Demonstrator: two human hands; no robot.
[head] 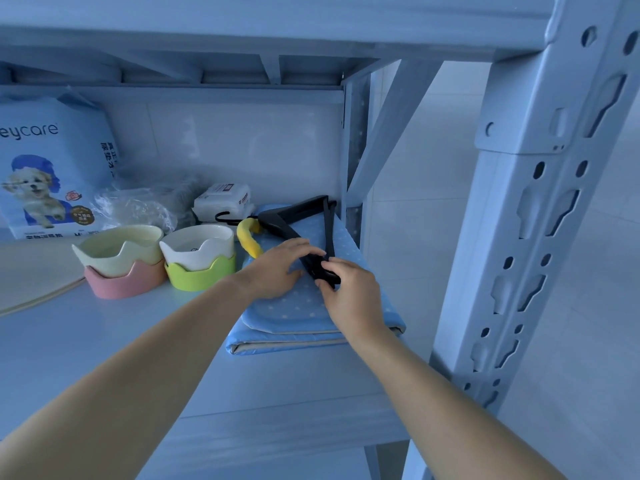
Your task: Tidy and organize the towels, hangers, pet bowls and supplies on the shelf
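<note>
The black hangers (298,220) lie on the folded blue towel (294,306), at the right end of the shelf (104,341), close to the post (530,237). Their near ends meet under the two hands.

The right hand (349,292) comes from the lower right with the forearm straight. Its thumb and curled fingers pinch the near end of the hangers. The left hand (280,268) reaches across from the lower left, palm down. Its fingers are stretched almost flat and rest on one hanger arm, and the heel of the hand lies on the towel.

A yellow curved piece (247,240) lies just beside the towel's far left corner. Left of it stand two bowls: a white bowl (199,247) in a green base and a cream bowl (121,251) in a pink base. Behind them are a wipes pack (223,200), a plastic bag (138,206) and a pet pad bag (52,168).
</note>
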